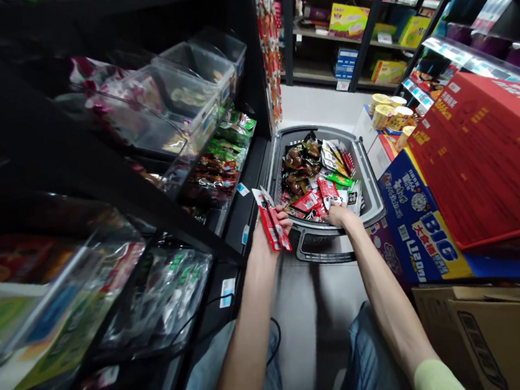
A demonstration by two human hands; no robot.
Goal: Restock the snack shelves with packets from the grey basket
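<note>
In the head view, my left hand point(261, 235) is closed around red-and-white snack packets point(271, 220), held just left of a grey shopping basket point(374, 188). Over the basket's near side, my right hand point(339, 215) pinches the lower end of another red-and-white packet point(329, 189); its fingertips are partly hidden. Inside the basket lie dark vacuum-packed snacks point(294, 160) with round brown contents, a green packet point(339, 180) and several white and red packets. The basket's handle point(326, 256) hangs toward me.
Black shelving on the left carries clear plastic bins point(196, 64) and green snack packs point(234, 136). To the right are a large red carton point(485, 157), a blue box point(419, 214) and brown cartons point(501, 330). Instant-noodle cups point(383, 115) stand beyond the basket. A dark cable loops near my legs.
</note>
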